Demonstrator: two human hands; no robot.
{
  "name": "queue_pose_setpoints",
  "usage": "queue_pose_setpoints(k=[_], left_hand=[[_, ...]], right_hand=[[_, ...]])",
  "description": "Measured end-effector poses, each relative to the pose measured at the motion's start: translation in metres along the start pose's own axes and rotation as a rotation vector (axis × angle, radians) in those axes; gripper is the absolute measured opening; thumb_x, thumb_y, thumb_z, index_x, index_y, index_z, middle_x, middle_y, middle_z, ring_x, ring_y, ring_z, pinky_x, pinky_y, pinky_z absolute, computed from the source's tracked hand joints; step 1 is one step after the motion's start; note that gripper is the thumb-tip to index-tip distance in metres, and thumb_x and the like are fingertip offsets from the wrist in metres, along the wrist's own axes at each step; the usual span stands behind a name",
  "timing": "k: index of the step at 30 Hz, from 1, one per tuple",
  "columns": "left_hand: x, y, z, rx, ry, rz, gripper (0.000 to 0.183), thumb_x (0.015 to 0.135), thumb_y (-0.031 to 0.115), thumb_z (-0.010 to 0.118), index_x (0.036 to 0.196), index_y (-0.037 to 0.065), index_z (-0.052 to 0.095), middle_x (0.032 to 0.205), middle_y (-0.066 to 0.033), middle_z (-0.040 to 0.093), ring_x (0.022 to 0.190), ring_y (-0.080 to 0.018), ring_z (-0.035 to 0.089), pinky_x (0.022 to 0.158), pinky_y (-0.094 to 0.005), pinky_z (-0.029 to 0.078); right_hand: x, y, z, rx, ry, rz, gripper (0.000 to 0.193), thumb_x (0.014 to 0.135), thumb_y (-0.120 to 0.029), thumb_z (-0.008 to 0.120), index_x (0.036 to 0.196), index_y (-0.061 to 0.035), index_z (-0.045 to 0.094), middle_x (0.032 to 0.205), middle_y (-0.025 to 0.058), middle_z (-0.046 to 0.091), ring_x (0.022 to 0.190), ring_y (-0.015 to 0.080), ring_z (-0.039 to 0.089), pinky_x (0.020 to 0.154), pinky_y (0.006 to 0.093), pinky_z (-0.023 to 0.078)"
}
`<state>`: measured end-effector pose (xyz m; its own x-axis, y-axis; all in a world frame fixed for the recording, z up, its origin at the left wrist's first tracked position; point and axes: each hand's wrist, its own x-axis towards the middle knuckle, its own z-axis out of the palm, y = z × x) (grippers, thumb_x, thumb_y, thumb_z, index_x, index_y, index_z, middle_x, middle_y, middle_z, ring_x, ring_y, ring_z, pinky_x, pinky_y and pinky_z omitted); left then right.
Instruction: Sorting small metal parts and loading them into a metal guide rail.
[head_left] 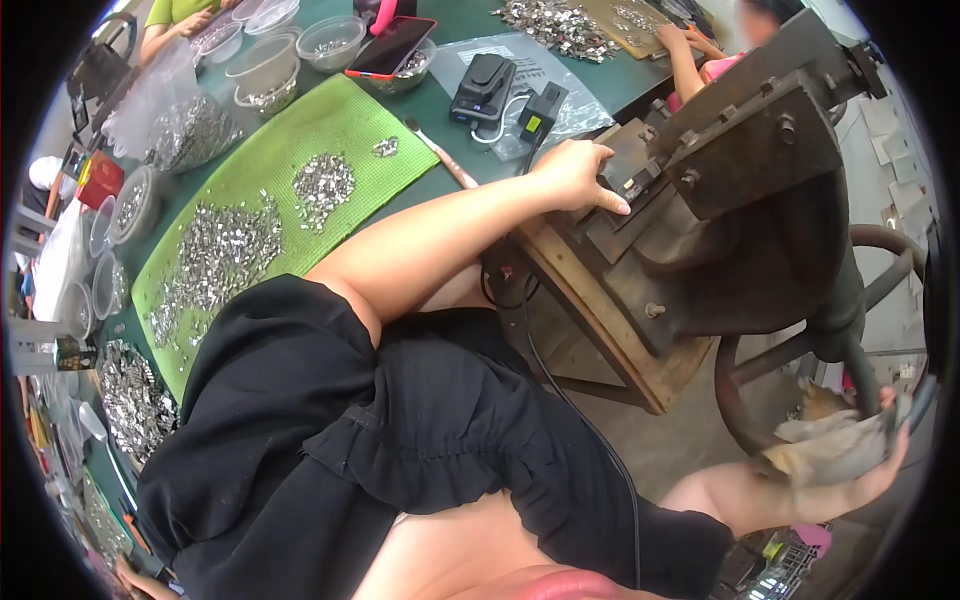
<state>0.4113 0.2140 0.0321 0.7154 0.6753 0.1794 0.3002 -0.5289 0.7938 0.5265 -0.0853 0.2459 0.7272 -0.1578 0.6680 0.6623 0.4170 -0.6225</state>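
Observation:
My left hand (583, 178) reaches to the dark metal die (632, 165) of a hand press (760, 150). Its thumb and forefinger are spread apart at the die's near edge. Between them and the press, a small shiny metal piece (630, 186) sits on the die. At the lower right, my right hand (895, 432) is closed round the bar-like handle (918, 402) of the press's wheel. A worn, pale cloth (825, 445) is wrapped by the wheel's rim, next to my right forearm.
Small metal parts (225, 245) lie in piles on a green mat (385, 110). Plastic tubs (262, 70), a phone (392, 47), a brush (443, 155) and a black charger-like device (485, 88) share the table. The press stands on a wooden-edged stand (585, 310). Other people's hands (680, 40) work across the table.

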Motion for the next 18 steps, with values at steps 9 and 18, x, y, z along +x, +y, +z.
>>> queue_pose_setpoints(k=[9,18], left_hand=[[-0.018,0.005,0.030,0.295,0.276,0.321,0.051,0.074,0.043,0.078,0.101,0.001,0.065,0.121,-0.0147,0.062,0.121,-0.0308,0.053,0.102,-0.0449,0.041],[-0.103,-0.012,-0.044,0.332,0.503,0.407,0.027,0.072,0.026,0.076,0.089,0.007,0.067,0.094,-0.0084,0.070,0.110,-0.0284,0.065,0.107,-0.0586,0.036]], right_hand=[[0.035,0.015,-0.094,-0.445,-0.331,-0.128,0.045,0.087,-0.024,0.064,0.117,0.0094,0.060,0.118,0.0206,0.062,0.100,0.0228,0.056,0.092,0.0356,0.043],[-0.210,0.091,0.046,0.172,-1.107,1.131,0.049,0.104,-0.032,0.049,0.135,0.0052,0.048,0.112,0.0196,0.068,0.100,0.0275,0.067,0.088,0.0377,0.052]])
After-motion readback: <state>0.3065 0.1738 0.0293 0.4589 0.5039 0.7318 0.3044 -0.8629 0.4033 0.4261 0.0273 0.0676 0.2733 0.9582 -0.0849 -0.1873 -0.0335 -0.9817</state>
